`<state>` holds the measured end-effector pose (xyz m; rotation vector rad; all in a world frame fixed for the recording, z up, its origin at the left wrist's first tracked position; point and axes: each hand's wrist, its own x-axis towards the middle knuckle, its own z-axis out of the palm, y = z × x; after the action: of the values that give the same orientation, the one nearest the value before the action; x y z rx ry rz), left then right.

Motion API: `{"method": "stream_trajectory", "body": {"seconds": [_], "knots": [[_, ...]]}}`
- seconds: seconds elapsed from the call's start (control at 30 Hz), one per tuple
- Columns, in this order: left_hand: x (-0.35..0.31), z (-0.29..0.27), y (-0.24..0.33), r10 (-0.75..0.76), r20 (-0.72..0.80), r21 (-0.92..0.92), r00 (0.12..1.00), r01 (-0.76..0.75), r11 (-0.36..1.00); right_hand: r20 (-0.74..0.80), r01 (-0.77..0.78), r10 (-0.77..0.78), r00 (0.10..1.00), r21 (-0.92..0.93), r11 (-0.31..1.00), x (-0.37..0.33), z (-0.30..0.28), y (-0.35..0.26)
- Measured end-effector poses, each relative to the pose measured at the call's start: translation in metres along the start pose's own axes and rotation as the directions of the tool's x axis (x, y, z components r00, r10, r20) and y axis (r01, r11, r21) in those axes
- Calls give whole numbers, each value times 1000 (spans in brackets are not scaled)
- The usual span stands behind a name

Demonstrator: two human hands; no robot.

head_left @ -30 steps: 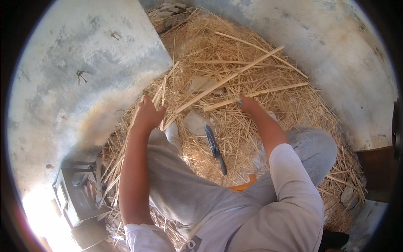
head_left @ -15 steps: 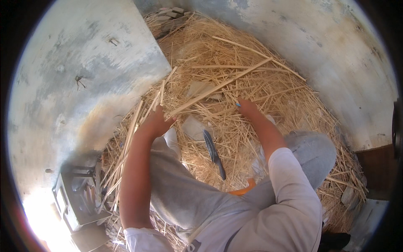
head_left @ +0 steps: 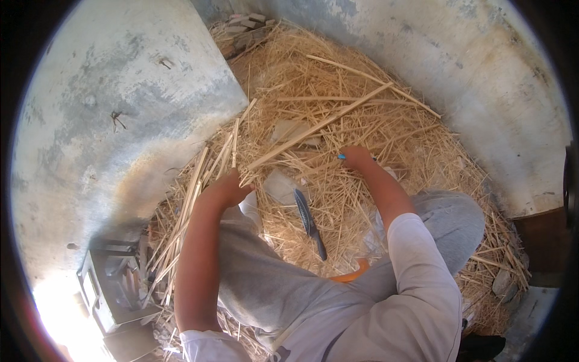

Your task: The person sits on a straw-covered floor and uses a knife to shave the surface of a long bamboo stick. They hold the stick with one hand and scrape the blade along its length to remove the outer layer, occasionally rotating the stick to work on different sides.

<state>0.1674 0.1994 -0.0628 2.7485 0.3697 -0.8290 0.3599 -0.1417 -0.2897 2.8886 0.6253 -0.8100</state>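
My left hand (head_left: 226, 189) is curled with its fingers hidden, low beside the near ends of several pale split-wood strips (head_left: 234, 142). What it grips, if anything, I cannot make out. One long flat strip (head_left: 319, 127) slants from near this hand up to the far right. My right hand (head_left: 357, 158) is closed around a slim blue object (head_left: 342, 157); its blue shows on both sides of the fist, but its kind is unclear. Between my legs a dark knife (head_left: 309, 220) with a patterned blade lies on the shavings, its handle toward me.
Shavings and thin sticks (head_left: 362, 130) cover the floor. A flat stone (head_left: 280, 186) lies near the knife, and an orange curved piece (head_left: 353, 273) by my leg. Worn walls (head_left: 139, 90) enclose me; a grey metal frame (head_left: 111, 283) stands at left. Stacked blocks (head_left: 247, 23) sit at the back.
My left hand has drawn down toward me, uncovering more of the strip ends. My right hand has turned slightly and shows more blue. The knife lies as before.
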Motion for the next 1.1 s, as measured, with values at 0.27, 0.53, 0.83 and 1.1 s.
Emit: {"method": "stream_trajectory", "body": {"seconds": [0.27, 0.53, 0.83, 1.1], "knots": [[1, 0, -1, 6, 66, 24, 998, -7, 1000, -117, 4, 7, 993, 91, 996, -5, 2, 5], [-1, 6, 23, 187, -345, 146, 920, -144, 979, -262, 492, -443, 857, 164, 855, -50, -90, -41], [-3, 7, 11, 271, -67, 156, 960, -258, 953, -244, 667, -648, 722, 493, 558, -64, -111, -94], [-65, 28, 25, 195, 95, 196, 976, -210, 958, -101, 166, -193, 976, 918, 360, 10, -85, -51]]}}
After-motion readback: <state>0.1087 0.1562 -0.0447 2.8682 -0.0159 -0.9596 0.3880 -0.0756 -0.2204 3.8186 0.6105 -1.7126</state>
